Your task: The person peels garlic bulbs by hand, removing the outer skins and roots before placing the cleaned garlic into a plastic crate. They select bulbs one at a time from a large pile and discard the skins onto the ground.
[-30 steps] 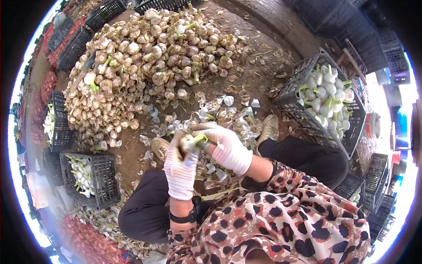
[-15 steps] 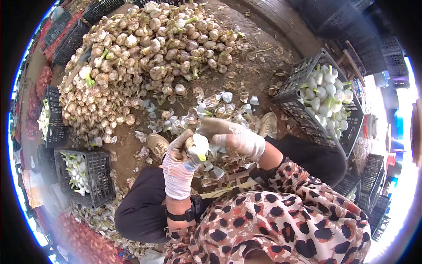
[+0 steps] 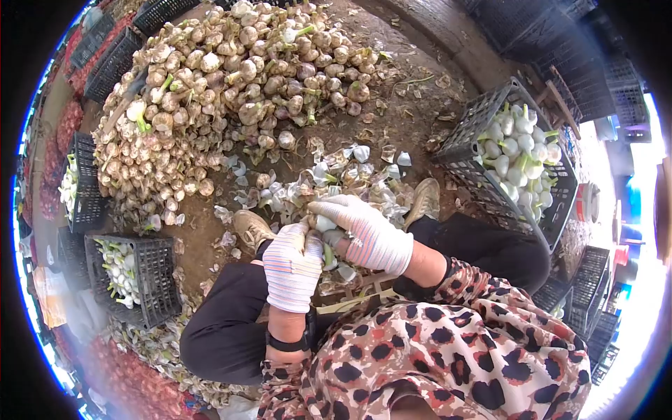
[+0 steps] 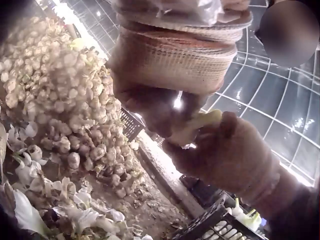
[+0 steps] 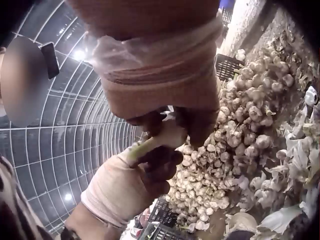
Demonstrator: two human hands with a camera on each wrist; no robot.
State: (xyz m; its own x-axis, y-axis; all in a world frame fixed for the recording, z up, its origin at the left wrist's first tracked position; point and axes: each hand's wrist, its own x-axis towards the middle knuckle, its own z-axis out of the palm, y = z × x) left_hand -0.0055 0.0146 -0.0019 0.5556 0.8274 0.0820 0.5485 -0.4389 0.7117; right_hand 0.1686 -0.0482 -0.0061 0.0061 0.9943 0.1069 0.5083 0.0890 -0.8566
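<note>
Both gloved hands meet over one garlic bulb in front of the person's lap. My left hand grips it from the left, fingers curled. From the other side my right hand curls thumb and fingers onto the same bulb. Its pale green stem points down between the hands, toward the body. In the right wrist view the whitish bulb shows between the fingers, partly hidden by them. The left wrist view shows the stem beside the right hand.
A big heap of unpeeled garlic lies ahead, with scattered peels nearer the feet. At right stands a black crate of white peeled bulbs. Another crate with peeled bulbs stands at left.
The right hand pulled away from the bulb half a second ago, leaving its white side bare in the left hand, and is back on it now. The left hand has turned over it.
</note>
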